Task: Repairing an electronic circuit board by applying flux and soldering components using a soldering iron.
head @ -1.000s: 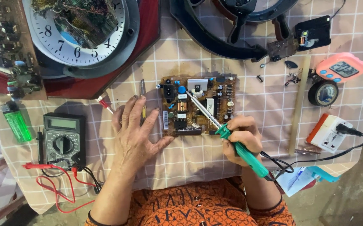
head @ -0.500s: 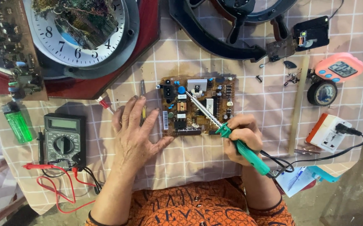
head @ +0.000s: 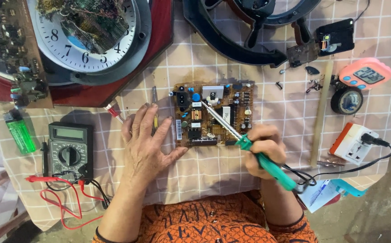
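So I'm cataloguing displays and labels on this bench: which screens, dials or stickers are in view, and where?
Multimeter: left of the left hand, dark box, grey screen.
Timer: upper right, pink, dark screen.
Clock: top left, round white dial.
Sticker: white strip on circuit board left edge.

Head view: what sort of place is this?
Likely an electronics repair bench: a circuit board under a soldering iron in the right hand, a multimeter, and an opened wall clock.
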